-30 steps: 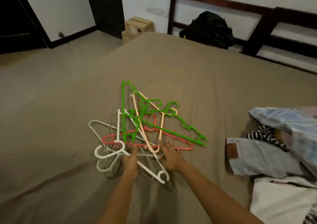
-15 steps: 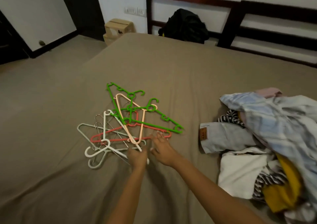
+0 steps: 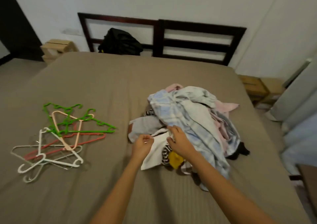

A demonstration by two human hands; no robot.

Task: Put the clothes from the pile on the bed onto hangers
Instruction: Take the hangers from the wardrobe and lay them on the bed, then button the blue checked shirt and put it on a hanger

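Hands are both at the near-left edge of the pile of clothes (image 3: 202, 103), which lies heaped on the bed (image 3: 103, 79). The left hand (image 3: 143, 144) has its fingers curled on the edge of a white garment (image 3: 154, 155) at the pile's near-left corner and appears to pinch it. The right hand (image 3: 180, 142) lies spread on the pile, gripping nothing. The hangers (image 3: 63, 134) lie tangled well left of the pile, none in hand.

Risk: the white garment runs under a pale blue shirt (image 3: 185, 114) and some striped cloth, so a pull is likely to drag those along or spill the heap. The hangers are interlocked, so lifting one may bring several.

Against half a second ago — both hands have left the hangers, empty, and reached the pile.
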